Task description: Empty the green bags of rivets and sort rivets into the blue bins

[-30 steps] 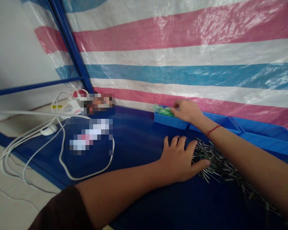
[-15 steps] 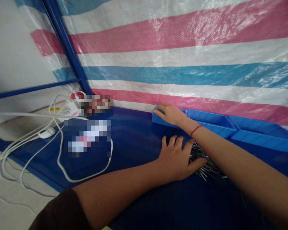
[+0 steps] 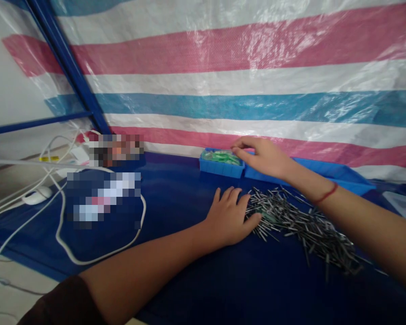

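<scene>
My left hand (image 3: 228,219) lies palm down on the blue table, fingers spread. Its fingertips and thumb touch the left edge of a loose pile of thin dark metal rods (image 3: 301,221). Something green shows among the rods near the thumb. My right hand (image 3: 265,157) is raised over the row of blue bins. Its thumb and index fingertips come together near the right rim of a small blue bin (image 3: 221,169) with green pieces (image 3: 223,156) in it. Whatever the pinch may hold is too small to make out.
More blue bins (image 3: 345,178) stand right of the small one, against a striped plastic sheet (image 3: 216,106). A clear container (image 3: 402,205) sits at the right edge. White cables (image 3: 62,216) loop across the left side, near a white mouse-like object (image 3: 37,195). A blue frame post (image 3: 66,63) rises behind.
My right hand has come up and to the right from the small bin, uncovering the green pieces. My left hand stays beside the rods. The view has turned right, showing more of the pile.
</scene>
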`<state>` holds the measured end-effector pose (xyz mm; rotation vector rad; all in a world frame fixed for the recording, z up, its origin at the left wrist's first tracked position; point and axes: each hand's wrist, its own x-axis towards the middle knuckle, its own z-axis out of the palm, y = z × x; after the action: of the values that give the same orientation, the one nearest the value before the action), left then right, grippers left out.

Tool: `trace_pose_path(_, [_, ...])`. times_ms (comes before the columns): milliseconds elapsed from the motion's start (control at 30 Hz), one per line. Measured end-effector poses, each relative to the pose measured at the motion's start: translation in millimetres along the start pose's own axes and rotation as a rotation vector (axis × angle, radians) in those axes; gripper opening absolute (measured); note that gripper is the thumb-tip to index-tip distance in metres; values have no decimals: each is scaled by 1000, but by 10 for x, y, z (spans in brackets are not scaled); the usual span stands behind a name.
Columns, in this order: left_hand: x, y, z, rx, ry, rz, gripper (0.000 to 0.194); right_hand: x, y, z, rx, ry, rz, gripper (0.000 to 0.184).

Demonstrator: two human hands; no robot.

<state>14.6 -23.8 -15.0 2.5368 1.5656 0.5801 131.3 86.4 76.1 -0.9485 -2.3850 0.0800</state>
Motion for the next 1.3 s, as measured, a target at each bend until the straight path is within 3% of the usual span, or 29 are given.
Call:
trace_pose_path(133, [25, 17, -17, 12, -27, 11, 48, -679, 161, -259, 34, -155, 59, 21])
trace_pose_path(233, [40, 23, -16, 23, -41, 22, 44, -1116, 237, -266, 27, -202, 56, 19])
trace_pose_path(333, [42, 25, -11, 16, -41, 40, 43, -1351, 209, -199, 35, -189, -48, 12])
trace_pose_path(467, [37, 36, -20, -15, -54, 60, 40, -1405, 96, -131, -85, -228, -149, 12])
trace_pose_path(800, [60, 59, -35, -119, -4, 55, 22, -1397, -52, -62, -431, -186, -201, 13])
trace_pose_path(1033, [54, 70, -26, -123, 45, 65, 21, -1393, -84, -35, -592, -61, -371, 21])
trace_pose_path(1167, [82, 65, -14, -169, 140, 91, 33, -1388, -80, -74, -544, 49, -416, 21])
trace_pose_path(1300, [128, 75, -13, -221, 227, 197, 20, -1401, -98, -113, -337, 132, -337, 17])
